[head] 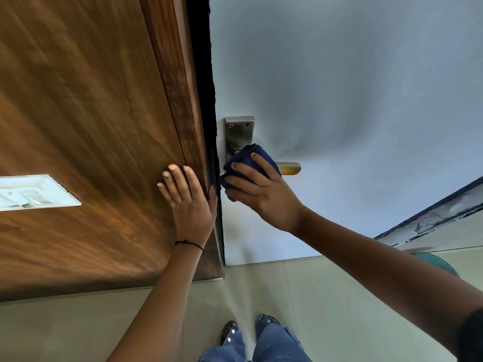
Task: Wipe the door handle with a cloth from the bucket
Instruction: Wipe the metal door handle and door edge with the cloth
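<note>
A metal lever door handle (288, 168) on a steel backplate (239, 131) is fixed to the pale grey door (339, 87). My right hand (261, 190) presses a dark blue cloth (257, 154) over the handle's inner part, so only the lever's tip shows to the right. My left hand (189, 197) lies flat with fingers spread on the brown wooden panel (91, 113) beside the door's edge, holding nothing. A green rim (441, 262) shows at the lower right behind my right forearm; I cannot tell whether it is the bucket.
A white switch plate (34, 192) is set in the wooden panel at the left. A dark gap (206, 87) runs between panel and door. Pale floor tiles (300, 288) lie below, with my feet and jeans (261, 340) at the bottom.
</note>
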Motion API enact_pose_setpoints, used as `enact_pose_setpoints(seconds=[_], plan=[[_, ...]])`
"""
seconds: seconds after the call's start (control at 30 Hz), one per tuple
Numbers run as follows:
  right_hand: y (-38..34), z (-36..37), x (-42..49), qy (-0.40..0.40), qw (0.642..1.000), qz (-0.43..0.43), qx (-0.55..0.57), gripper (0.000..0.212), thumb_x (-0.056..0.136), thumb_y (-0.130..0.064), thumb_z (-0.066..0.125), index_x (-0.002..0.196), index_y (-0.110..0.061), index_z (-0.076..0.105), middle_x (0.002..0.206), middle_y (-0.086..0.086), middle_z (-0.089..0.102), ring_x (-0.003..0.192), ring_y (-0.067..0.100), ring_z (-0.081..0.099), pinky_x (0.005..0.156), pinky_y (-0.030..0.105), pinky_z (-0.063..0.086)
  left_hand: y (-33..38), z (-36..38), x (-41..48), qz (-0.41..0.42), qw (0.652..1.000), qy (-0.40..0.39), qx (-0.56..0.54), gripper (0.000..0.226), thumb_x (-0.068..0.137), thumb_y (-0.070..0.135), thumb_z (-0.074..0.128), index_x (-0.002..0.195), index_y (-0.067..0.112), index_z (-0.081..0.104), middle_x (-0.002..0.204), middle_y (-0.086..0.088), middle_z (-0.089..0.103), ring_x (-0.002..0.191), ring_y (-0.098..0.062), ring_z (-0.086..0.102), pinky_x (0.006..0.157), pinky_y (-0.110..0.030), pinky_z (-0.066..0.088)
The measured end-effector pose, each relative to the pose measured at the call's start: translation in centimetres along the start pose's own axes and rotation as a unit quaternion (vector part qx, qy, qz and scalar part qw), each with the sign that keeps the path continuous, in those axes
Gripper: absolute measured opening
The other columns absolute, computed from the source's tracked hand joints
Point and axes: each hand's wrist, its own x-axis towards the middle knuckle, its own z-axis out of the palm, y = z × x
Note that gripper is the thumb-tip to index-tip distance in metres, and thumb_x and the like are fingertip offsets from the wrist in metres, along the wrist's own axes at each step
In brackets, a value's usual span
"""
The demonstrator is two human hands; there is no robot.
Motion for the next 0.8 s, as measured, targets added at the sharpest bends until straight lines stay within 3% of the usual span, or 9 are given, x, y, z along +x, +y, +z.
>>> enact_pose_setpoints(seconds=[0.17, 0.3, 0.47, 0.6, 0.8], plan=[[1.7, -0.2, -3.3, 0.092, 0.988, 0.117, 0.034, 0.02, 0.096, -0.013, 0.056, 0.098, -0.02, 0.074, 0.116, 0.006, 0.067, 0.119, 0.027, 0.052, 0.103, 0.047, 0.037, 0.0, -0.1, 0.1, -0.005, 1.0, -0.008, 0.004, 0.084, 0.085, 0.027, 0.062, 0.143, 0.004, 0.005, 0.141, -0.027, 0.013, 0.135, -0.036, -0.001, 0.116, -0.044, -0.007], [3.2, -1.0, -4.9, 0.113, 0.971, 0.201, 0.067, 0.017, 0.091, -0.01, 0.063, 0.098, -0.021, 0.075, 0.117, 0.008, 0.063, 0.109, 0.03, 0.062, 0.094, 0.045, 0.04, 0.1, 0.1, 0.1, -0.007, 1.0, 0.005, -0.001, 0.093, 0.086, 0.027, 0.06, 0.148, 0.004, -0.006, 0.14, -0.029, 0.014, 0.135, -0.037, 0.0, 0.116, -0.045, -0.007], [-0.4, -0.1, -0.1, 0.104, 0.968, 0.216, 0.072, 0.028, 0.087, -0.015, 0.065, 0.114, -0.023, 0.068, 0.126, 0.009, 0.064, 0.118, 0.026, 0.057, 0.1, 0.047, 0.036, 0.1, 0.2, 0.0, -0.005, 1.0, 0.002, -0.01, 0.101, 0.086, 0.026, 0.062, 0.146, 0.006, -0.016, 0.139, -0.03, 0.012, 0.133, -0.042, 0.003, 0.116, -0.045, -0.007], [-1.5, 1.0, 0.7, 0.098, 0.955, 0.27, 0.075, 0.044, 0.084, -0.011, 0.067, 0.124, -0.023, 0.054, 0.129, 0.009, 0.062, 0.12, 0.029, 0.056, 0.104, 0.049, 0.034, 0.0, 0.0, 0.1, -0.002, 1.0, -0.005, -0.006, 0.09, 0.085, 0.026, 0.065, 0.143, 0.003, 0.0, 0.139, -0.029, 0.011, 0.129, -0.048, 0.011, 0.116, -0.045, -0.006], [0.6, 1.3, -3.1, 0.146, 0.909, 0.385, 0.068, 0.034, 0.084, -0.015, 0.067, 0.118, -0.019, 0.063, 0.124, 0.009, 0.065, 0.116, 0.027, 0.058, 0.1, 0.045, 0.036, 0.2, 0.1, 0.3, -0.008, 1.0, -0.008, -0.01, 0.084, 0.087, 0.027, 0.062, 0.14, 0.001, 0.002, 0.138, -0.031, 0.01, 0.127, -0.05, 0.011, 0.115, -0.045, -0.005]])
